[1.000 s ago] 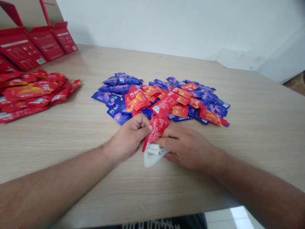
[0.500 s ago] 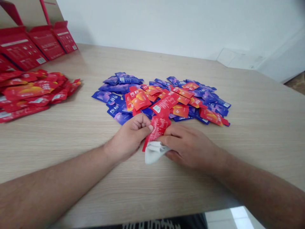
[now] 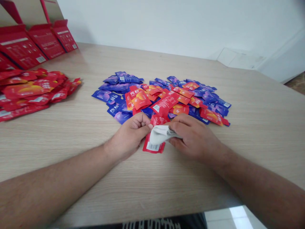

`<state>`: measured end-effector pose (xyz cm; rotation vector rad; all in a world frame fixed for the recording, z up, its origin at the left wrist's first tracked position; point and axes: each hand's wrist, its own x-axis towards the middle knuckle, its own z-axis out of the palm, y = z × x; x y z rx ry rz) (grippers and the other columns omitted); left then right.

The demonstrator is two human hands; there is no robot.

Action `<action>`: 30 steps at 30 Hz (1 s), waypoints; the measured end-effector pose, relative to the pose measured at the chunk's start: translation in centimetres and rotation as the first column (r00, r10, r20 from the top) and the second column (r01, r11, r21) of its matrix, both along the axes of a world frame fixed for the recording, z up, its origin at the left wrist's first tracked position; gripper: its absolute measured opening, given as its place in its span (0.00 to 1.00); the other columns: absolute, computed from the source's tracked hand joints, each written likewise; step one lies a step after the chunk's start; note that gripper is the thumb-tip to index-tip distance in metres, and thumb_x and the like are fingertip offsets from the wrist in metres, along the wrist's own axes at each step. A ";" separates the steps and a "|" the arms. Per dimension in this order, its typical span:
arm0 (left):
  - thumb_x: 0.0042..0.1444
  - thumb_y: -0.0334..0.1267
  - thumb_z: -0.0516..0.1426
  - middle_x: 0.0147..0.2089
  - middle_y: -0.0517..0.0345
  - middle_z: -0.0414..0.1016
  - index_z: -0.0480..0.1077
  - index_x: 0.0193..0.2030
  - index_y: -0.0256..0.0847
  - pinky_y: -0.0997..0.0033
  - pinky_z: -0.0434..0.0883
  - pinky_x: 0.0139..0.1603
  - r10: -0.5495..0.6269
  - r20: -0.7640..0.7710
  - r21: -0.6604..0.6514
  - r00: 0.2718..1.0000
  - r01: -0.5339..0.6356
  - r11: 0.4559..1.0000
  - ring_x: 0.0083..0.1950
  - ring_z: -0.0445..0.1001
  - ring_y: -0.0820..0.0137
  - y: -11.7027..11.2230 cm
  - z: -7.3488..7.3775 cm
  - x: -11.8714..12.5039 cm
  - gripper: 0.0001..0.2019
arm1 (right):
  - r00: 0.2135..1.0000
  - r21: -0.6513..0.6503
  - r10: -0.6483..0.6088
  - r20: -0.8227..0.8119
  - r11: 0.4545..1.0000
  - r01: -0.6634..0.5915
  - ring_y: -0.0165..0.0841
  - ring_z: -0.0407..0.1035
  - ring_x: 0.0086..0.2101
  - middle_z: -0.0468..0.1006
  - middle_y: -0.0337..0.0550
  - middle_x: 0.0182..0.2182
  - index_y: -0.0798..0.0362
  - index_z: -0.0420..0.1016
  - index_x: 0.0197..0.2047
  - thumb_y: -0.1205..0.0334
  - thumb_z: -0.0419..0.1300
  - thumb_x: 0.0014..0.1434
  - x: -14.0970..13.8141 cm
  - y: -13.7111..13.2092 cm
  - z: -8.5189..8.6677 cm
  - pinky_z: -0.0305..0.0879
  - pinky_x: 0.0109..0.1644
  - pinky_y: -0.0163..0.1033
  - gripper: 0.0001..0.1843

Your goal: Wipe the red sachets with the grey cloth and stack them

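Observation:
My left hand [image 3: 130, 135] pinches the edge of a red sachet [image 3: 154, 146] that lies on the wooden table [image 3: 95, 178], its barcode end facing me. My right hand [image 3: 194, 136] is closed on a small white cloth [image 3: 160, 133] and presses it onto the sachet's upper face. Both hands sit at the near edge of a mixed pile of red and blue sachets [image 3: 162, 97]; the top of the held sachet is hidden under the cloth.
A separate heap of red sachets [image 3: 33, 92] lies at the left. Red cardboard boxes [image 3: 35, 43] stand open at the far left corner. A white wall runs behind the table. The table's near edge [image 3: 166, 214] is close to my body.
The white cloth has moved up from below the sachet onto its top face. The sachet has been laid flatter, so its barcode end now shows. My left hand has hardly moved.

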<state>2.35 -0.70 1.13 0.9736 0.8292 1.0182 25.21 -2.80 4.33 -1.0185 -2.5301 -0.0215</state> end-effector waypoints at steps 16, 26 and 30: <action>0.56 0.35 0.69 0.28 0.64 0.72 0.67 0.34 0.40 0.78 0.67 0.26 -0.012 0.010 -0.012 1.000 0.012 1.000 0.25 0.70 0.77 0.0 0.1 0.0 0.13 | 0.994 -0.067 0.103 0.042 0.993 -0.100 0.40 0.73 0.44 0.79 0.48 0.45 0.51 0.79 0.50 0.64 0.63 0.67 -0.3 -0.3 -0.1 0.72 0.48 0.45 0.09; 0.56 0.34 0.68 0.27 0.64 0.72 0.67 0.35 0.40 0.78 0.67 0.26 -0.011 0.005 -0.022 1.000 0.011 1.000 0.25 0.69 0.77 0.1 0.0 0.1 0.12 | 0.999 -0.030 0.050 0.017 0.998 -0.049 0.42 0.73 0.43 0.79 0.50 0.44 0.54 0.79 0.50 0.62 0.63 0.68 0.1 0.2 -0.1 0.71 0.46 0.46 0.09; 0.58 0.35 0.67 0.28 0.64 0.72 0.67 0.34 0.40 0.78 0.66 0.27 -0.024 -0.020 0.011 1.000 0.024 1.000 0.25 0.69 0.77 0.1 0.1 -0.1 0.11 | 0.984 -0.089 0.170 0.055 0.982 -0.165 0.42 0.74 0.43 0.79 0.47 0.44 0.52 0.80 0.49 0.65 0.62 0.67 -0.6 -0.6 -0.3 0.72 0.47 0.47 0.08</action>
